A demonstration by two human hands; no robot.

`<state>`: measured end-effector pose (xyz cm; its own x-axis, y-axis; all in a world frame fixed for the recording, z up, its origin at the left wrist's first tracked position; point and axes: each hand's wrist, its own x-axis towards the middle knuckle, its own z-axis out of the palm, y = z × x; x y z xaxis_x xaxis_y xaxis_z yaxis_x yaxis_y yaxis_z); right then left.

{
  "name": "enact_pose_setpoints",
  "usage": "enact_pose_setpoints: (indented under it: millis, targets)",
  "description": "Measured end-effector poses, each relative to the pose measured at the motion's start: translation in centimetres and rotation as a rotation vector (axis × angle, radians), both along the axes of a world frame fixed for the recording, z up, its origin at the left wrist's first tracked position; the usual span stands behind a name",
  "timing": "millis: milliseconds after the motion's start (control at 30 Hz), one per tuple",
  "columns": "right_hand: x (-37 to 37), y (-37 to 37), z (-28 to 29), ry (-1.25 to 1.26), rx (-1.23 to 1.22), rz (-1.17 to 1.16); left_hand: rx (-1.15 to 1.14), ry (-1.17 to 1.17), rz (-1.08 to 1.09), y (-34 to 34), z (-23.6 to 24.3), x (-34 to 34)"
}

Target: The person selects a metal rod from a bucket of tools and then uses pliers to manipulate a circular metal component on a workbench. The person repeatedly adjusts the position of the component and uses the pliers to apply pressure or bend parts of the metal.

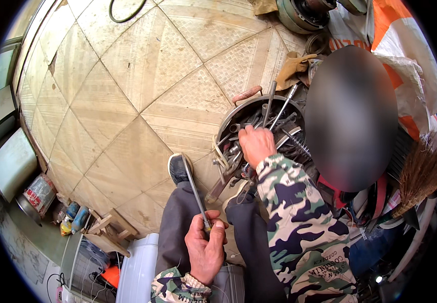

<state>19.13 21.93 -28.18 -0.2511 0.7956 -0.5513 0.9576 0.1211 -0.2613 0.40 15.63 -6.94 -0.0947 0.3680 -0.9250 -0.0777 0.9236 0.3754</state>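
Floor (142,65): large beige tiles laid diagonally, worn, dark grout lines. Daylight, even. Left edge: metal-framed window (1,76); grey box (11,164) below it. Small wooden stool (111,230) near bottom left. Straw broom (420,174) at right.

Straw broom (420,177), brown glove (293,68)

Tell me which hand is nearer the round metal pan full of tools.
Right. The right hand reaches into the metal pan, among the tools. The left hand is below it over the lap, gripping a long thin tool.
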Motion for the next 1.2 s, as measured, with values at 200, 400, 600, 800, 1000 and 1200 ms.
enact_pose_setpoints:
  millis: [200,400,600,800,1000,1200]
  targets:
    - [0.1,-5.1,4.7,-0.022,0.183,0.065,0.015,0.013,0.009,0.5,0.0,0.4]
    - [0.5,-6.9,6.5,0.052,0.203,0.055,0.029,0.029,-0.014,0.0,-0.3,0.4]
    - [0.8,-6.4,6.4,0.093,0.137,0.048,0.026,0.056,0.027,0.0,-0.1,0.3]
    - [1.0,-5.5,6.6,0.052,0.095,0.057,0.024,0.019,0.044,-0.6,-0.1,0.2]
    - [-1.2,-5.0,6.0,-0.032,0.164,0.109,0.042,0.047,0.064,-1.3,0.2,-0.2]
    - [-6.2,-4.8,4.8,0.049,0.088,-0.183,0.037,0.045,0.083,-1.0,0.3,-0.5]
